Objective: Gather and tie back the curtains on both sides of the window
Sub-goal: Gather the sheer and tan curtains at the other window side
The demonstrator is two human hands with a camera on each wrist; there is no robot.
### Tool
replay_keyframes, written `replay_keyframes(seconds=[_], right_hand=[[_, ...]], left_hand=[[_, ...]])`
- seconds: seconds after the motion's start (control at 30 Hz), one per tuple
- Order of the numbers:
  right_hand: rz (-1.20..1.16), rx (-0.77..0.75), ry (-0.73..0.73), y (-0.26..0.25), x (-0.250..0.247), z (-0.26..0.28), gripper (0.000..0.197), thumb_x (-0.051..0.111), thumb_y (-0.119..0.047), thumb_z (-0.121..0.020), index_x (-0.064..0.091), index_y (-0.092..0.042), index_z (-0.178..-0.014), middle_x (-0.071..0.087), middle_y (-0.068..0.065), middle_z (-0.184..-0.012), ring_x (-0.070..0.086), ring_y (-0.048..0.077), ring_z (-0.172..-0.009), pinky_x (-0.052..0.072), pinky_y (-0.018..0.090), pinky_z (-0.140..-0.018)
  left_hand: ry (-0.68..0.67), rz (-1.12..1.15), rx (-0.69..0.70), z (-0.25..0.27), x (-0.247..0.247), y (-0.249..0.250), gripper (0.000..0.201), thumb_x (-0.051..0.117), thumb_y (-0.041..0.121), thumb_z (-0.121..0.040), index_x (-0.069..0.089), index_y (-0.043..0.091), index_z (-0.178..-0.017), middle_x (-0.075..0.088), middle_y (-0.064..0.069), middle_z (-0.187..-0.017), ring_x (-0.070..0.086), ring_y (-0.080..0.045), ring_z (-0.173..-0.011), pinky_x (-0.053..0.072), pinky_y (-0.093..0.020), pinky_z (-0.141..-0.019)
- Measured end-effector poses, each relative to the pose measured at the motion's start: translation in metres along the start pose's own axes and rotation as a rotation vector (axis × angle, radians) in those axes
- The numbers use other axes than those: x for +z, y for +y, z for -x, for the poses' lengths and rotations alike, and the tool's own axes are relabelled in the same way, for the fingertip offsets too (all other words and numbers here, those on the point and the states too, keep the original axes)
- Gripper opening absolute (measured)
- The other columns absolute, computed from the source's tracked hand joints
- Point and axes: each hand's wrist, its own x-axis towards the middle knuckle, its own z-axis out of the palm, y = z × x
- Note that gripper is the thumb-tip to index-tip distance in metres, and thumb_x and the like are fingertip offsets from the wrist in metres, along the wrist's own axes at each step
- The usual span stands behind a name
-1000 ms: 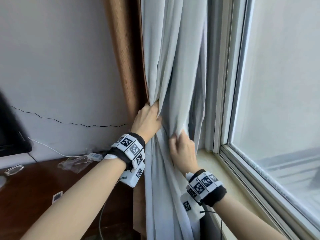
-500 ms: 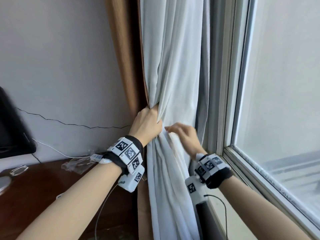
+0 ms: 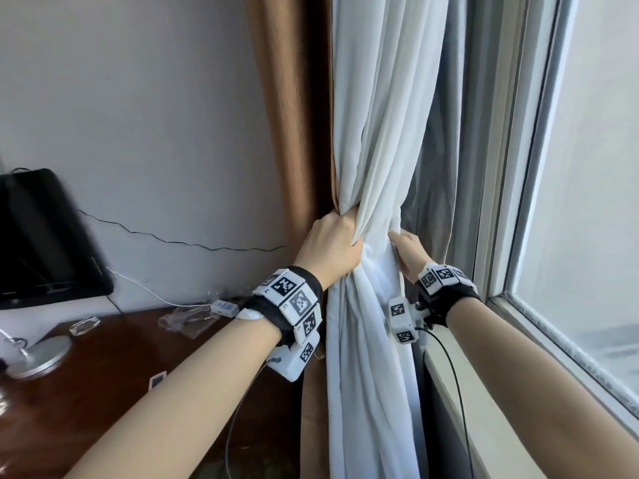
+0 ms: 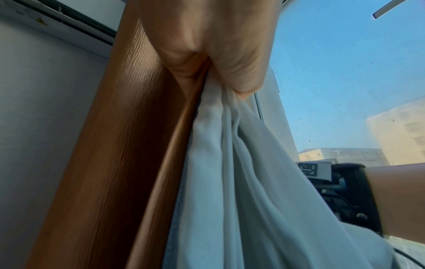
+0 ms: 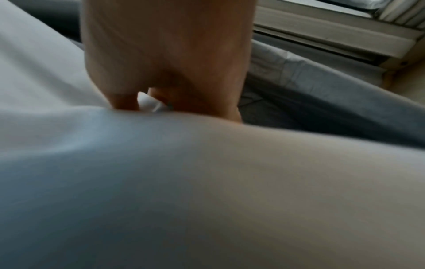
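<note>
Beside the window frame (image 3: 498, 202), at the left edge of the glass, hangs the white curtain (image 3: 377, 133) — a thin, pale, matte cloth falling in long soft folds, drawn in tight at mid-height and spreading loose again below; behind it, toward the pane, a greyer layer of cloth (image 3: 435, 160) shows, and on its wall side a brown curtain (image 3: 294, 133) with a fine vertical grain hangs straight down. The left hand (image 3: 332, 247) is closed in a fist round the gathered white folds, fingers wrapped fully about the bunch, as the left wrist view confirms; the right hand (image 3: 408, 250) is at the window side of the same bunch, level with the left, fingers curled into the cloth, and in the right wrist view a small white piece (image 5: 147, 102) — too blurred to name — is pinched between thumb and finger. Both wrists wear black bands carrying white blocks printed with black square-pattern markers; tiny characters sit beside those markers, too small to read. A dark wooden desk (image 3: 121, 357) stands below, left of the curtains.
</note>
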Motion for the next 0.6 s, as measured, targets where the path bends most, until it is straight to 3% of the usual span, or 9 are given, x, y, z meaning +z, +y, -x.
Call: replay_keyframes(seconds=[0.07,0.17,0.27,0.37,0.5,0.6], right_hand=[[0.095,-0.074,0.086,-0.004,-0.002,0.006,0.033,0.057,-0.025,-0.098,0.057,-0.009,-0.069,0.061,-0.008,-0.056,0.056,0.004,-0.052,0.042,0.015,-0.049],[0.327,-0.18,0.084,-0.006,-0.015,0.01,0.037,0.056,-0.036,-0.097,0.051,-0.009,-0.071,0.045,0.002,-0.064,0.038,0.01,-0.055,0.031,0.023,-0.052],[0.577,-0.235,0.124,-0.012,-0.032,0.019,0.047,0.056,-0.036,-0.096,0.032,-0.016,-0.061,0.029,-0.001,-0.057,0.026,0.011,-0.051,0.023,0.025,-0.047],[0.737,-0.265,0.143,-0.022,-0.05,0.035,0.05,0.058,-0.034,-0.095,0.03,-0.013,-0.06,0.028,0.002,-0.056,0.026,0.016,-0.053,0.021,0.026,-0.046],[0.857,-0.262,0.195,-0.039,-0.071,0.065,0.046,0.059,-0.029,-0.095,0.039,-0.007,-0.059,0.035,0.006,-0.056,0.032,0.02,-0.055,0.024,0.03,-0.048],[1.007,-0.406,0.251,-0.044,-0.057,0.105,0.047,0.054,-0.02,-0.094,0.031,-0.01,-0.054,0.034,0.003,-0.047,0.036,0.028,-0.051,0.027,0.035,-0.052]], left_hand=[[-0.002,-0.002,0.0,-0.002,0.0,-0.001,0.038,0.048,0.008,-0.084,0.054,0.011,-0.121,0.062,-0.027,-0.098,0.058,-0.051,-0.091,0.053,-0.048,-0.077],[0.0,-0.01,-0.008,-0.003,0.0,-0.002,0.039,0.047,0.007,-0.083,0.053,0.012,-0.121,0.06,-0.028,-0.097,0.057,-0.052,-0.089,0.052,-0.048,-0.075],[0.007,-0.026,-0.031,-0.003,-0.001,-0.004,0.04,0.046,0.005,-0.083,0.054,0.011,-0.121,0.06,-0.028,-0.097,0.057,-0.052,-0.088,0.052,-0.049,-0.076],[0.013,-0.032,-0.05,-0.004,-0.004,-0.004,0.038,0.046,0.004,-0.083,0.054,0.007,-0.12,0.059,-0.03,-0.098,0.056,-0.053,-0.087,0.051,-0.049,-0.076],[0.016,-0.045,-0.067,-0.004,-0.006,0.0,0.038,0.046,0.004,-0.083,0.054,0.007,-0.121,0.058,-0.032,-0.1,0.055,-0.054,-0.088,0.049,-0.048,-0.075],[0.009,-0.018,-0.089,-0.006,-0.002,0.007,0.045,0.046,0.003,-0.08,0.052,0.011,-0.124,0.058,-0.031,-0.099,0.054,-0.054,-0.088,0.049,-0.048,-0.077]])
